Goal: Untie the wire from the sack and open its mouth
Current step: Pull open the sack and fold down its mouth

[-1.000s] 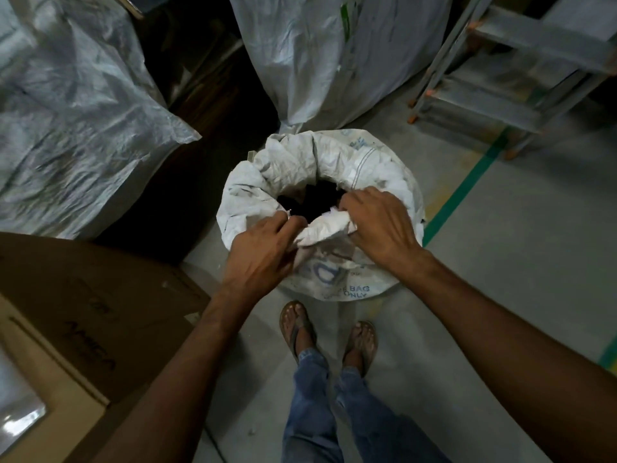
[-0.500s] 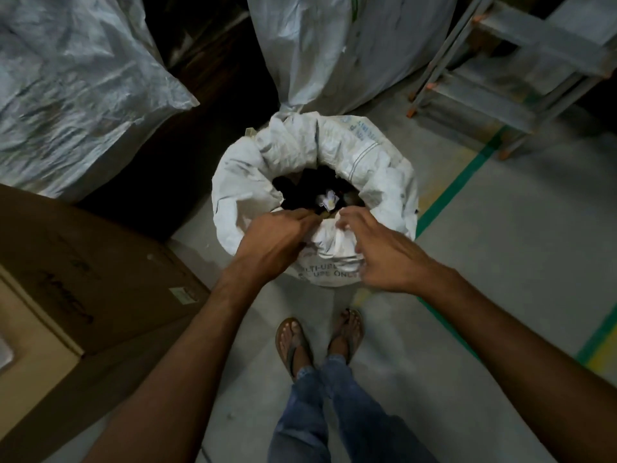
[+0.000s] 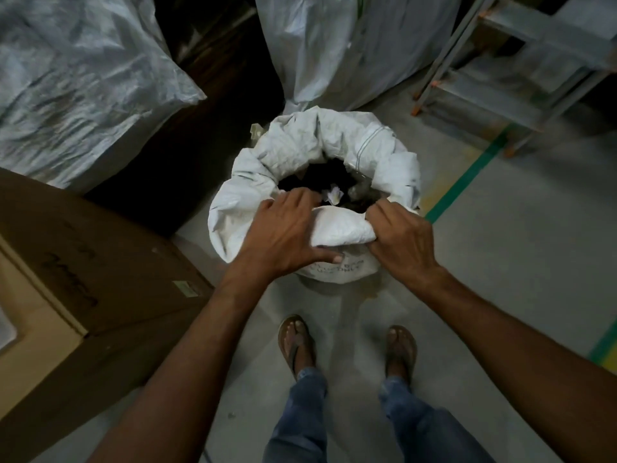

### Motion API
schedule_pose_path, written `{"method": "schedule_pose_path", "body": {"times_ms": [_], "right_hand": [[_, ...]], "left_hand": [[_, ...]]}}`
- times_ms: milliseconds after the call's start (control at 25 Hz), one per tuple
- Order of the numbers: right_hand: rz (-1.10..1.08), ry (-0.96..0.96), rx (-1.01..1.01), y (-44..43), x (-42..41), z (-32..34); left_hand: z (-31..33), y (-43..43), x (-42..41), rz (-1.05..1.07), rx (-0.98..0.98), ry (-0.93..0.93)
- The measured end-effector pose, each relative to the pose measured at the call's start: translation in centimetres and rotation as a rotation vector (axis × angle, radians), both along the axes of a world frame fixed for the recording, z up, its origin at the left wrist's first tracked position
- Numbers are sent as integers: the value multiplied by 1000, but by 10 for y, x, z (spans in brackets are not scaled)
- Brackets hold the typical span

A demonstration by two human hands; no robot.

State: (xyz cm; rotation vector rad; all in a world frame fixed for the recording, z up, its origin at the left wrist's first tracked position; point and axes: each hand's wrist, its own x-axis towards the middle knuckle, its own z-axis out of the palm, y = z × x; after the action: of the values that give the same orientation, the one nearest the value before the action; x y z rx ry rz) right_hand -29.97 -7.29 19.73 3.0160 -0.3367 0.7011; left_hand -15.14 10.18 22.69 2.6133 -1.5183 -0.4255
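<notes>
Crinkled woven white sack [image 3: 300, 142] stands at 12 o'clock, its rolled round mouth open. Left hand [image 3: 283, 235] clasps the rim at 7 o'clock; right hand [image 3: 402, 243] pinches it at 5.

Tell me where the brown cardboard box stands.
Head view: the brown cardboard box sits at the lower left, beside the open white woven sack.

Sack [image 3: 337, 225] print unreadable; contents [image 3: 314, 178] too dark.

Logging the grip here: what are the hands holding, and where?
Left hand and right hand both grip the sack by the near part of its rolled rim.
</notes>
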Motion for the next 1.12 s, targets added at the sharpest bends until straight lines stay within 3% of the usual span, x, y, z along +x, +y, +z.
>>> {"method": "schedule_pose_path", "body": {"times_ms": [160,320,400,480,600,720,840,920,1000,1120], "right_hand": [[2,-103,47,-16,5,-6],[276,267,419,-36,-16,-8],[293,363,601,-56,-14,-9],[238,501,563,-83,6,-15],[346,732,478,-104,34,-36],[404,509,475,-101,47,-66],[326,101,217,-103,56,-91],[334,-177,113,-98,51,-108],[347,-380,28,-85,45,-128],[352,-476,19,-73,30,-143]], "left_hand": [[-22,-40,-34,39,-142,-223],[-48,-31,-49,177,-301,-412],[-61,-32,-54,164,-338,-518],[-76,-37,-56,182,-400,-601],[-94,-48,-54,258,-441,-659],[-96,-63,-36,249,-390,-604],[-76,-60,-4,192,-247,-117],[-66,-63,1,212,-170,104],[-77,-77,-5,235,-176,146],[-121,-92,-22,89,-156,-60]]}}
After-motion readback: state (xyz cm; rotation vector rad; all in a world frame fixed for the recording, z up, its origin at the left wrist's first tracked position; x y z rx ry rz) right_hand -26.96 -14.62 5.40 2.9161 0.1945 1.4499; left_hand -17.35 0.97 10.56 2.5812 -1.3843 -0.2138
